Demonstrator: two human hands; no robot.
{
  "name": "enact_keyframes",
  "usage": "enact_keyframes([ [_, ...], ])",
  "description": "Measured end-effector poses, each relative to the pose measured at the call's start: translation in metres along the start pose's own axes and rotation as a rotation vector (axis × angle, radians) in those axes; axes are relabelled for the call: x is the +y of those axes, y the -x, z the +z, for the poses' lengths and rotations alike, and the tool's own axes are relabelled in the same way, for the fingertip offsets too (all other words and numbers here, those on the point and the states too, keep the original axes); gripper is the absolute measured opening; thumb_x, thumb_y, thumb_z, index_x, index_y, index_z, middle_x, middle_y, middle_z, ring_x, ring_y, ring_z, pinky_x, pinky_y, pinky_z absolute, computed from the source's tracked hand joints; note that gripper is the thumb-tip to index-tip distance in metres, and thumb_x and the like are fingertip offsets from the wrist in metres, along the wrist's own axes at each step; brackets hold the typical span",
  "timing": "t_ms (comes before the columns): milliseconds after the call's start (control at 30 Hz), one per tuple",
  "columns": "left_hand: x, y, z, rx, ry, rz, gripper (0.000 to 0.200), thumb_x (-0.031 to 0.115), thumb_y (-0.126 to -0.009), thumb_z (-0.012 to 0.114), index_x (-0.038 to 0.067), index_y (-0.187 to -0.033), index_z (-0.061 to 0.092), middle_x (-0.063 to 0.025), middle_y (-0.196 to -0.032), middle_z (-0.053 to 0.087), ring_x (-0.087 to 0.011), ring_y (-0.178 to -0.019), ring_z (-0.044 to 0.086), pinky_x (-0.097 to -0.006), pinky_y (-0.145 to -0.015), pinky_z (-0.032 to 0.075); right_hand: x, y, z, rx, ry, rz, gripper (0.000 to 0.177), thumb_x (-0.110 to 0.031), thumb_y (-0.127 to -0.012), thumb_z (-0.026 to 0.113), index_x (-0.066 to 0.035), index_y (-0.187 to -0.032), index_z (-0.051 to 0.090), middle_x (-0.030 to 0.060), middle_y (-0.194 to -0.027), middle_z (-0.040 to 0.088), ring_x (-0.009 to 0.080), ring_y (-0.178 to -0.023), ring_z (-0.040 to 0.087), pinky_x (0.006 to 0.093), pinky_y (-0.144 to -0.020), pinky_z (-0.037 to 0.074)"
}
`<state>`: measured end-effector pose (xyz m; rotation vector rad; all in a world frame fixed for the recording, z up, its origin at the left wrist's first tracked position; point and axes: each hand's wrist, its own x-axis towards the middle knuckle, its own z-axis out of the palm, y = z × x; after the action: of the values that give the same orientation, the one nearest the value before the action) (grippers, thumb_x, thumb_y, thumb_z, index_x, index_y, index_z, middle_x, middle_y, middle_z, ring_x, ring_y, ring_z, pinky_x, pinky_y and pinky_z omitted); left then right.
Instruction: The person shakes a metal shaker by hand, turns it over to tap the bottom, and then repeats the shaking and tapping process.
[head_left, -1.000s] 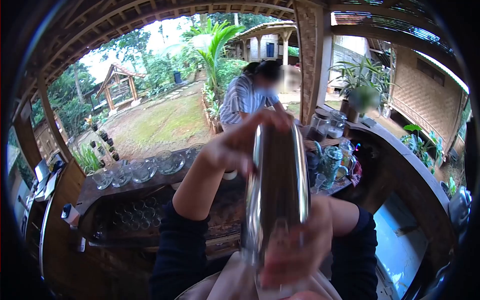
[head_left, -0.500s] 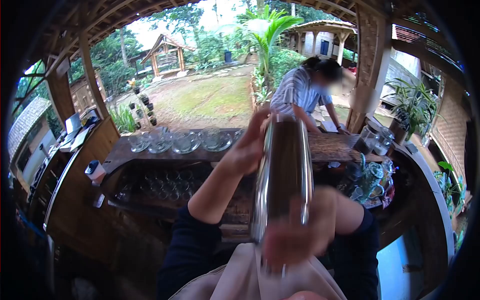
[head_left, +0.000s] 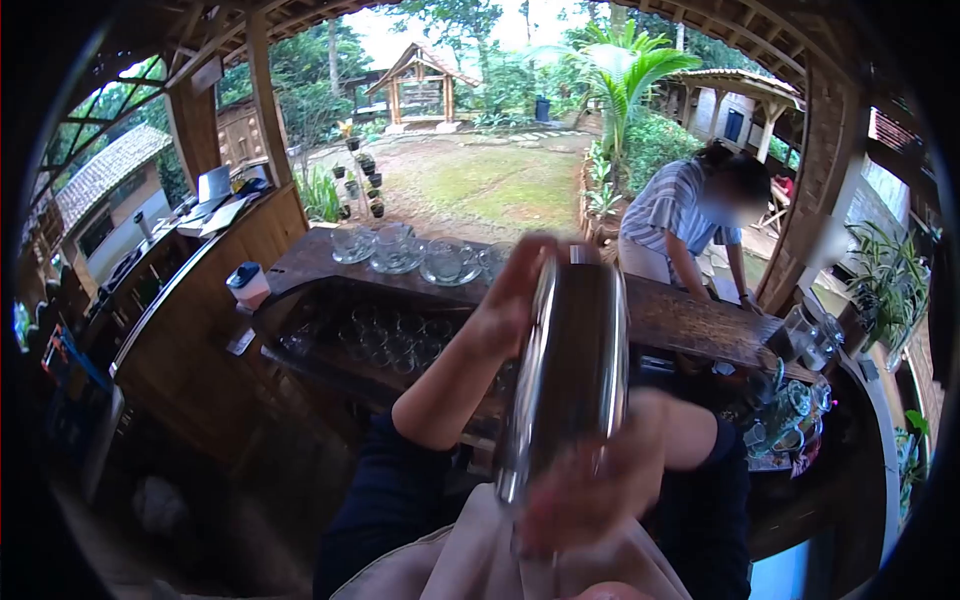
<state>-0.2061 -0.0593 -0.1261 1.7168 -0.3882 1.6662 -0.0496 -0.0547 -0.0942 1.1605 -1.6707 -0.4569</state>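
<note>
A shiny metal cocktail shaker (head_left: 575,360) is held up in front of my chest, slightly tilted, with both hands on it. My left hand (head_left: 512,305) grips its far upper end, its fingers partly hidden behind the metal. Around the near lower end, my right hand (head_left: 600,480) is closed, smeared by motion. Whatever the shaker contains is hidden.
Beyond the shaker runs a dark wooden counter (head_left: 690,322) with glass cups (head_left: 450,262) on top and more glasses on a shelf below. Glass jars (head_left: 808,335) and a teal glass pitcher (head_left: 790,402) stand to the right. A person (head_left: 680,215) leans over the counter's far side.
My view has turned left and tilted, so the counter and garden appear farther right and slanted. Both hands keep their hold on the shaker, with right-hand blur in both frames.
</note>
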Motion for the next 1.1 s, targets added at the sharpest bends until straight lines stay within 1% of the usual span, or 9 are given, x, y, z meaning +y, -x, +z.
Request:
enact_keyframes([
  [100, -0.003, 0.024, -0.085, 0.625, 0.519, -0.67, 0.034, 0.035, -0.092, 0.045, 0.014, -0.118, 0.048, -0.0083, -0.109, 0.056, -0.018, -0.094, 0.058, -0.0344, -0.076, 0.052, 0.051, 0.04, 0.027, -0.054, -0.01, 0.548, 0.038, -0.025, -0.069, 0.071, -0.009, -0.103, 0.063, 0.0137, -0.106, 0.061, 0.0238, -0.096, 0.06, 0.0415, -0.08, 0.047],
  [200, 0.0, 0.018, -0.079, 1.34, 0.221, -0.601, 0.037, 0.037, -0.092, 0.039, 0.009, -0.109, 0.056, -0.0111, -0.095, 0.062, -0.0228, -0.085, 0.062, -0.0371, -0.075, 0.053, 0.068, 0.05, 0.063, 0.246, -0.269, 1.29, 0.045, -0.024, -0.064, 0.074, -0.007, -0.104, 0.062, 0.015, -0.108, 0.059, 0.0292, -0.093, 0.059, 0.041, -0.08, 0.048],
  [333, 0.056, 0.016, -0.024, 0.901, 0.299, -0.55, 0.036, 0.037, -0.09, 0.046, 0.012, -0.115, 0.051, -0.0152, -0.101, 0.06, -0.0255, -0.089, 0.061, -0.0399, -0.078, 0.052, 0.029, -0.023, 0.029, -0.264, -0.009, 0.615, 0.035, -0.019, -0.07, 0.07, -0.01, -0.102, 0.063, 0.0091, -0.111, 0.059, 0.0265, -0.103, 0.057, 0.038, -0.086, 0.045],
  [433, 0.057, 0.018, 0.012, 0.074, -0.069, 0.067, 0.057, 0.04, -0.088, 0.053, 0.019, -0.137, 0.033, -0.0281, -0.123, 0.044, -0.0397, -0.107, 0.052, -0.052, -0.078, 0.051, -0.006, -0.037, 0.046, 0.155, -0.026, -0.149, 0.021, -0.01, -0.077, 0.059, -0.013, -0.098, 0.063, 0.0008, -0.105, 0.062, 0.0181, -0.102, 0.058, 0.0393, -0.088, 0.044],
  [533, 0.067, 0.044, -0.023, 0.222, 0.012, -0.119, 0.058, 0.044, -0.085, 0.056, 0.026, -0.136, 0.034, -0.0229, -0.122, 0.046, -0.0425, -0.107, 0.049, -0.0562, -0.078, 0.05, 0.015, -0.025, 0.065, 0.234, -0.113, -0.07, 0.02, -0.012, -0.075, 0.061, -0.013, -0.095, 0.064, 0.0019, -0.104, 0.062, 0.0181, -0.099, 0.059, 0.0373, -0.087, 0.044],
  [667, 0.047, 0.069, -0.086, 0.734, 0.341, -0.079, 0.043, 0.041, -0.092, 0.04, 0.004, -0.11, 0.053, -0.0102, -0.108, 0.057, -0.0249, -0.095, 0.058, -0.0409, -0.076, 0.051, 0.072, 0.02, 0.126, 0.265, -0.273, 1.074, 0.037, -0.016, -0.063, 0.073, -0.005, -0.096, 0.063, 0.0137, -0.105, 0.061, 0.0266, -0.086, 0.062, 0.0368, -0.074, 0.049],
  [700, 0.05, 0.067, -0.094, 1.5, 0.357, -0.421, 0.037, 0.032, -0.094, 0.036, 0.002, -0.109, 0.052, -0.0112, -0.104, 0.058, -0.0244, -0.095, 0.058, -0.0415, -0.079, 0.051, 0.07, 0.021, 0.129, 0.249, -0.378, 1.513, 0.039, -0.016, -0.063, 0.073, -0.004, -0.099, 0.063, 0.0104, -0.107, 0.061, 0.028, -0.099, 0.059, 0.0392, -0.081, 0.047],
  [967, 0.093, 0.056, -0.019, 0.328, 0.006, -0.073, 0.052, 0.042, -0.088, 0.053, 0.008, -0.124, 0.04, -0.0153, -0.112, 0.055, -0.0242, -0.098, 0.059, -0.0385, -0.08, 0.052, -0.001, -0.037, 0.096, 0.131, -0.145, 0.329, 0.035, -0.012, -0.074, 0.066, -0.021, -0.107, 0.062, -0.0038, -0.106, 0.062, 0.0196, -0.109, 0.055, 0.0404, -0.093, 0.037],
  [1100, 0.1, 0.078, -0.064, 0.875, -0.018, -0.319, 0.043, 0.043, -0.09, 0.049, 0.01, -0.118, 0.047, -0.0123, -0.109, 0.057, -0.019, -0.093, 0.061, -0.0342, -0.077, 0.052, 0.016, 0.026, 0.13, 0.087, -0.285, 0.768, 0.037, -0.016, -0.07, 0.071, -0.014, -0.106, 0.063, 0.0023, -0.108, 0.061, 0.022, -0.104, 0.058, 0.0371, -0.094, 0.038],
])
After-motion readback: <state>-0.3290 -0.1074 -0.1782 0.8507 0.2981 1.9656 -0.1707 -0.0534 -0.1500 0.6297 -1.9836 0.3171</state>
